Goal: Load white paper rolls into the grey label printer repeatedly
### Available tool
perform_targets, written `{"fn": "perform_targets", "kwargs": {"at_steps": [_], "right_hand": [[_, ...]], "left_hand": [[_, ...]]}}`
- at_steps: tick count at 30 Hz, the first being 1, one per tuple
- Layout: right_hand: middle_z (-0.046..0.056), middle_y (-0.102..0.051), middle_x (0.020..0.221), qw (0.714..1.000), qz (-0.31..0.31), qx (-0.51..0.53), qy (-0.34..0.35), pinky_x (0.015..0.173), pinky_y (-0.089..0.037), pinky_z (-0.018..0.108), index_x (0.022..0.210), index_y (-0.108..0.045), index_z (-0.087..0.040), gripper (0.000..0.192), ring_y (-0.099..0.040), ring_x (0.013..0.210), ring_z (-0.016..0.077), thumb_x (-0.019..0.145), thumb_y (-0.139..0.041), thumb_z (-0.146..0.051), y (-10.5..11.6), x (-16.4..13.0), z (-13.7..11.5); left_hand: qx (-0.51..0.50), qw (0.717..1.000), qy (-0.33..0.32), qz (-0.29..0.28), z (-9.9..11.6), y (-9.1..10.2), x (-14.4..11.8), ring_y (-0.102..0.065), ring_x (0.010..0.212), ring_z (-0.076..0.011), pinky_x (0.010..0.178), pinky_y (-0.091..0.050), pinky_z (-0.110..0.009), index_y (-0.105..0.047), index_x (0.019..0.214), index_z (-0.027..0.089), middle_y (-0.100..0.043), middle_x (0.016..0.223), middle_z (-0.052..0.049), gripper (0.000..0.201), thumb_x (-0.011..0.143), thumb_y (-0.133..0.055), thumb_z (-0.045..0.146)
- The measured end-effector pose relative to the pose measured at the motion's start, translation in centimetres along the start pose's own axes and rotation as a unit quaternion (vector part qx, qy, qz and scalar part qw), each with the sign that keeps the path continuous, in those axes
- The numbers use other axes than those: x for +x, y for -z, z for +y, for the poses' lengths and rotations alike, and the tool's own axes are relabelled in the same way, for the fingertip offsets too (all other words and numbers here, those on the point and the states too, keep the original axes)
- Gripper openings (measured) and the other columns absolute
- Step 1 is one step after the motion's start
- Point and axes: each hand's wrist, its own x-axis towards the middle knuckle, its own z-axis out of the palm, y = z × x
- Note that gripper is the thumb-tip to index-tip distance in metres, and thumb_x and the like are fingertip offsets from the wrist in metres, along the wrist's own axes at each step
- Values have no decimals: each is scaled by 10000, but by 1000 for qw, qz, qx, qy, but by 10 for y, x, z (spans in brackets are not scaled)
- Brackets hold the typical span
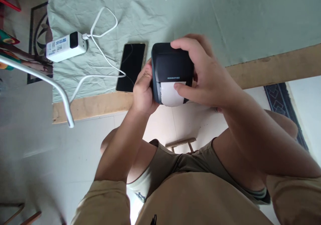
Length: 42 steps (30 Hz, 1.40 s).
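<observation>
Two hands on one device: small dark label printer (172, 64), being held just off the near edge of the tabletop (276, 66), above the knees.

Left hand (143, 90) clamping the printer's left side, fingers curled around the casing. Right hand (200, 73) wrapping over the top and right side, fingers arching across the far edge, thumb (184, 88) pressing on the white paper (172, 94) coming out of the slot on the near face. Neither hand apart; both closed on the printer.

Printer's long axis running away from the body, paper end nearest, far end pointing at the tabletop. Sitting between the hands, right hand covering more of it, left only bracing the flank. Paper strip lying directly under the right thumb, so right hand nearer to it; left hand just beside it, not touching as far as can be told.

Lying on the pale green cloth (200, 14): dark phone (131, 67), face up, just left of the printer, near the left hand. Further left, white charger block (66, 46) with white cable (100, 51) looping across the cloth toward the phone. Metal tube (50, 84) crossing at left, apart from everything.
</observation>
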Motion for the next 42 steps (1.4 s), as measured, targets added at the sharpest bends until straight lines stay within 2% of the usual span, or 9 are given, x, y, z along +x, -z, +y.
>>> {"fn": "perform_targets", "kwargs": {"at_steps": [5,10,15,19,21,26,33,38,42], "right_hand": [[69,-417,1449,1000,18,1,7,864,-569,375,1359,-425,-271,664,-497,1275,251,721,-610,-253,-1,0,-2],[49,-408,1439,999,33,23,-15,541,-468,269,1344,-431,-303,641,-568,732,100,742,-649,-302,4,1,-6],[36,-534,1128,979,202,28,-20,532,-375,270,1024,-521,-178,288,-328,551,29,791,-627,-310,11,6,-15],[26,-474,1055,963,264,24,-36,539,-417,253,969,-472,-218,118,-457,595,37,896,-505,-305,17,8,-19],[22,-498,980,967,248,-14,-53,592,-458,253,968,-497,-224,121,-558,703,78,907,-475,-326,18,9,-19],[19,-692,937,985,72,-157,-13,784,-502,423,931,-644,-213,154,-633,793,215,820,-560,-278,10,12,-9],[56,-690,850,964,-55,-252,-58,614,-448,426,1077,-621,-268,272,-625,767,299,855,-521,-389,10,12,-10],[-4,-707,966,989,-1,-144,-26,700,-489,394,1084,-604,-276,364,-638,776,216,725,-659,-265,20,7,-12],[-20,-639,897,989,88,118,-1,492,-363,236,994,-592,-228,320,-601,690,102,684,-649,-170,33,6,-9]], "left_hand": [[-10,1000,-5,0,-1,2,2,-394,1428,-266,1146,-411,-457,-639,929,213,-687,960,-26,180,927,-482,301],[-35,997,58,20,2,-2,3,-419,1415,-275,1113,-453,-444,-631,898,194,-707,999,-55,312,934,-435,435],[1,998,35,-51,6,-6,-1,-394,1440,-249,1123,-448,-400,-640,1033,213,-686,1126,-38,276,953,-457,404],[29,998,24,-53,7,-7,-3,-429,1420,-241,1104,-462,-366,-645,1032,221,-679,1121,-32,196,932,-524,338],[40,998,26,-48,7,-7,-3,-442,1410,-250,1081,-477,-344,-655,1017,234,-683,1122,-37,217,918,-546,393],[55,996,31,-67,8,-7,-3,-493,1366,-245,1035,-504,-317,-644,1070,251,-677,1159,-44,234,909,-559,398],[61,994,48,-78,7,-4,-5,-505,1357,-247,1010,-517,-299,-644,1047,248,-670,1140,-35,237,884,-602,414],[23,996,36,-81,8,-5,-5,-448,1409,-253,1085,-481,-329,-650,1043,225,-675,1138,-31,215,896,-598,373],[31,998,26,-49,8,-5,-5,-435,1419,-251,1088,-485,-346,-669,1019,212,-700,1039,-34,215,915,-570,371]]}}
